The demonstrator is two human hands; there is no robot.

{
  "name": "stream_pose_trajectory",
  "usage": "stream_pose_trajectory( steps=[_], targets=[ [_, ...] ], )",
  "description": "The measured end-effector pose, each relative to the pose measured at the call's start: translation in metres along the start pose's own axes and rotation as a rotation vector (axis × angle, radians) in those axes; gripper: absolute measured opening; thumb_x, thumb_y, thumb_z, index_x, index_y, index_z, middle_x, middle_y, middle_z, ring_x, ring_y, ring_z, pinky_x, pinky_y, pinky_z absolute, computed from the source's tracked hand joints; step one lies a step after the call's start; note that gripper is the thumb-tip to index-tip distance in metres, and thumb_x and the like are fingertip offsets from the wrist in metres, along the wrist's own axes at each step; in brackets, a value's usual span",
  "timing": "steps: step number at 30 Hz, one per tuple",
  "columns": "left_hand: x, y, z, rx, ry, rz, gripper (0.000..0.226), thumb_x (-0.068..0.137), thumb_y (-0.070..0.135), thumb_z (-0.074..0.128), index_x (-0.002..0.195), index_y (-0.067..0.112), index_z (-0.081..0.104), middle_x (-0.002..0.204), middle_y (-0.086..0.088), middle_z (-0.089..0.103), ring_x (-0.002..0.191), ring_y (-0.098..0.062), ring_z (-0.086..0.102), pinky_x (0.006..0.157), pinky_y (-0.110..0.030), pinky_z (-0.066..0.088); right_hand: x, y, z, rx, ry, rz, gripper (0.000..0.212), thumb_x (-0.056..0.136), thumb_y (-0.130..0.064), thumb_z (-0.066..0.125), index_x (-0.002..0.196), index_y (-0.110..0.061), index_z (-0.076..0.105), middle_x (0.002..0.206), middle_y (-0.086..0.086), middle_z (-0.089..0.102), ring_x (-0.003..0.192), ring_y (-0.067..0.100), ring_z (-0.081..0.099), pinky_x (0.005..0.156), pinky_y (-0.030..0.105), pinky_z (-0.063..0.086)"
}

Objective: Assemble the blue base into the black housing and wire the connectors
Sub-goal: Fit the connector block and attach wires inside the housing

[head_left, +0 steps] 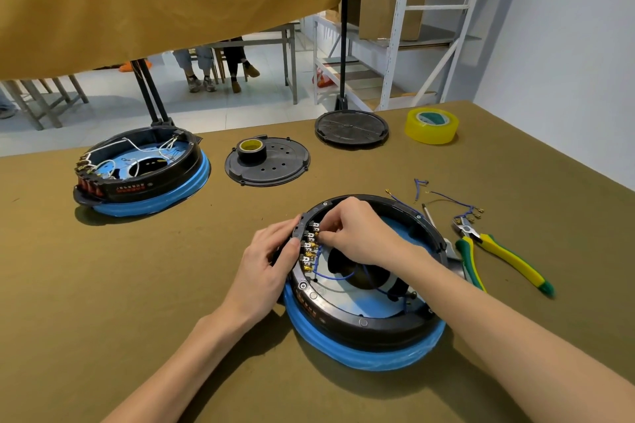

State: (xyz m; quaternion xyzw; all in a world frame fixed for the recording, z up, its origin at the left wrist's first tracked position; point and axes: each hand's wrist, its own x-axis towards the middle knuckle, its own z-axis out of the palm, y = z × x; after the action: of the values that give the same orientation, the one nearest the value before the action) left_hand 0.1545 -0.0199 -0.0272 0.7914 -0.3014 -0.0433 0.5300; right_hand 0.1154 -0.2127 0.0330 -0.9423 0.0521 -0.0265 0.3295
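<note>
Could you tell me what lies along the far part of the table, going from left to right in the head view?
Wired unit → black plate with black tape on it → round stand base → yellow tape.

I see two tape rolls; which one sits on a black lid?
The small black tape roll, atop the perforated black lid. The clear yellowish roll rests directly on the table.

Pliers (pixel 494 252) just beside housing (pixel 364 319)
</note>
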Motion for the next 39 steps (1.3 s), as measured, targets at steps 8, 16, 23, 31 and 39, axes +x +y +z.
stream_pose_trajectory(
  steps=[8,16,23,31,39],
  targets=[
    [0.001,0.003,0.002,0.015,0.033,0.007,0.047,0.096,0.061,0.040,0.139,0.044,0.050,0.126,0.047,0.052,0.131,0.009,0.042,0.103,-0.016,0.033,0.001,-0.002,0.003,-0.017,0.047,-0.018,0.010,0.090,-0.016,0.073,0.092,-0.012,0.081,0.081,0.002,0.075,0.074,0.012,0.066,0.068,0.029,0.053],
    [0.001,0.001,0.002,-0.005,0.032,0.011,0.059,0.094,0.065,0.038,0.144,0.038,0.051,0.135,0.032,0.053,0.132,0.006,0.042,0.109,-0.029,0.038,0.001,-0.003,0.004,-0.010,0.060,0.002,0.010,0.088,-0.013,0.072,0.087,-0.013,0.082,0.080,0.001,0.076,0.079,0.015,0.069,0.073,0.033,0.058],
    [0.001,0.000,0.001,-0.001,0.021,0.012,0.054,0.094,0.066,0.037,0.142,0.043,0.048,0.131,0.039,0.051,0.132,0.007,0.041,0.105,-0.021,0.035,0.013,0.001,-0.012,0.057,-0.099,0.089,0.006,0.089,-0.020,0.075,0.086,-0.021,0.080,0.077,-0.007,0.073,0.068,0.007,0.064,0.063,0.025,0.049],
    [0.001,0.001,0.001,0.005,0.020,0.012,0.061,0.095,0.064,0.038,0.147,0.035,0.051,0.134,0.032,0.053,0.132,0.006,0.042,0.106,-0.025,0.037,0.025,-0.004,-0.019,0.064,-0.225,0.196,0.009,0.094,-0.018,0.073,0.096,-0.014,0.081,0.079,-0.001,0.073,0.071,0.010,0.062,0.066,0.025,0.049],
    [0.002,-0.001,0.003,0.004,0.026,0.007,0.046,0.099,0.054,0.039,0.141,0.041,0.048,0.129,0.039,0.048,0.130,0.012,0.040,0.104,-0.017,0.034,0.028,-0.008,-0.017,-0.004,-0.205,0.155,0.013,0.094,-0.019,0.071,0.102,-0.013,0.080,0.098,0.004,0.075,0.093,0.020,0.067,0.082,0.032,0.054]
  ],
)
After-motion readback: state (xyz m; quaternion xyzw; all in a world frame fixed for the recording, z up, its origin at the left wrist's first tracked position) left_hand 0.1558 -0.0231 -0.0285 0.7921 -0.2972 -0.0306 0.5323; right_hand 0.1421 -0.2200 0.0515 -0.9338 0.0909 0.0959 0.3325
